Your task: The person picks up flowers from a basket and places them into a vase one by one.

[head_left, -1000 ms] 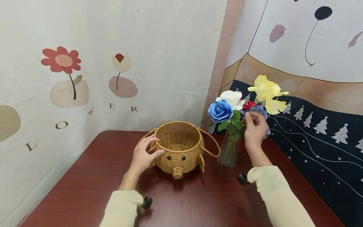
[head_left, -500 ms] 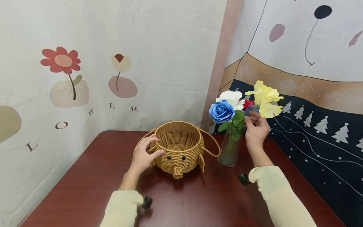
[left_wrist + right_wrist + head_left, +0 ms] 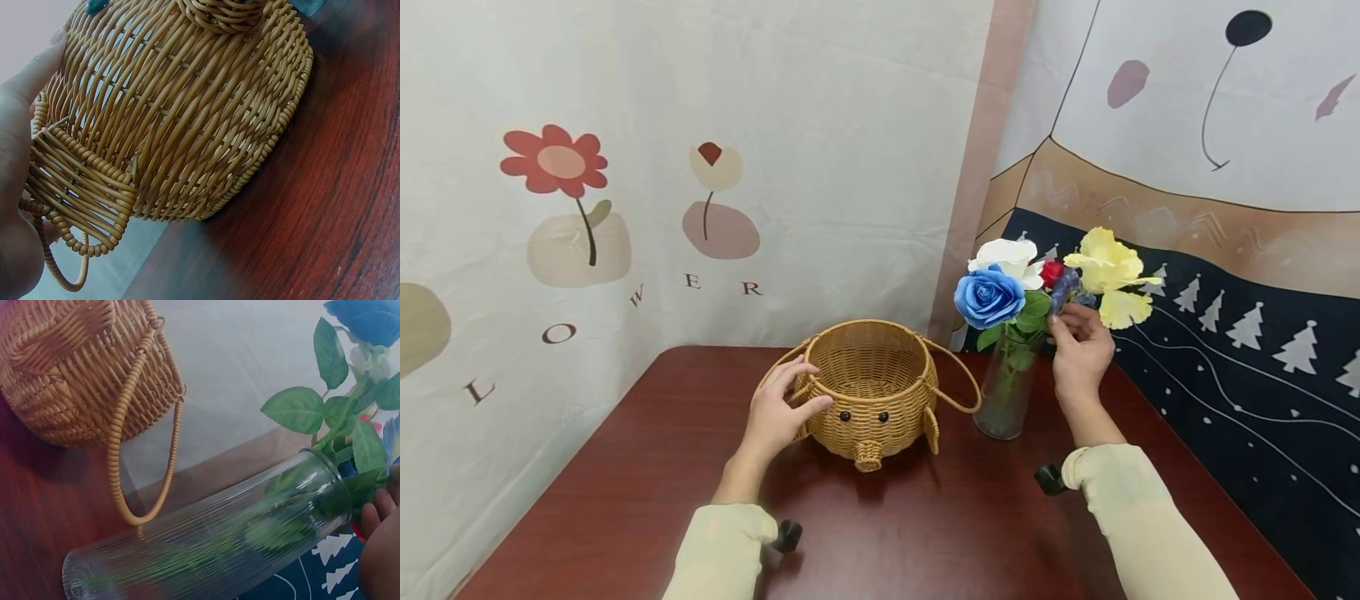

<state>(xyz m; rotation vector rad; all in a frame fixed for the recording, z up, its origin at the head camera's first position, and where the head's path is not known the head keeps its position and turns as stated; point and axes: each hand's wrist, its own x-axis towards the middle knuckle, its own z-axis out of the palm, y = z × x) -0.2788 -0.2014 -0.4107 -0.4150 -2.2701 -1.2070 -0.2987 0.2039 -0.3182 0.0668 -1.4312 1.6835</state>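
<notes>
My left hand (image 3: 781, 412) holds the left side of a pig-faced wicker basket (image 3: 868, 425), thumb on the front below the rim and fingers at the rim's left. The left wrist view shows the thumb against the basket's weave (image 3: 181, 112) beside a woven ear (image 3: 81, 187). At the mouth of a ribbed clear glass vase (image 3: 1002, 400), my right hand (image 3: 1082, 354) pinches a flower stem, mostly hidden by the fingers. Above this hand sits a yellow flower (image 3: 1105, 262). A blue rose (image 3: 988, 297), a white flower (image 3: 1006, 257), a red flower (image 3: 1051, 272) and purple-blue blooms (image 3: 1063, 290) cluster beside it.
The basket's loop handle (image 3: 970, 375) hangs close to the vase's left side. Both stand on a dark red table (image 3: 880, 533). A pale printed cloth (image 3: 850, 167) hangs behind, and a dark tree-patterned cloth (image 3: 1247, 417) lies along the right edge.
The yellow flower has come down, and my right hand has lowered slightly. Purple-blue blooms have shifted beside the red flower. My left hand and the basket stay in place.
</notes>
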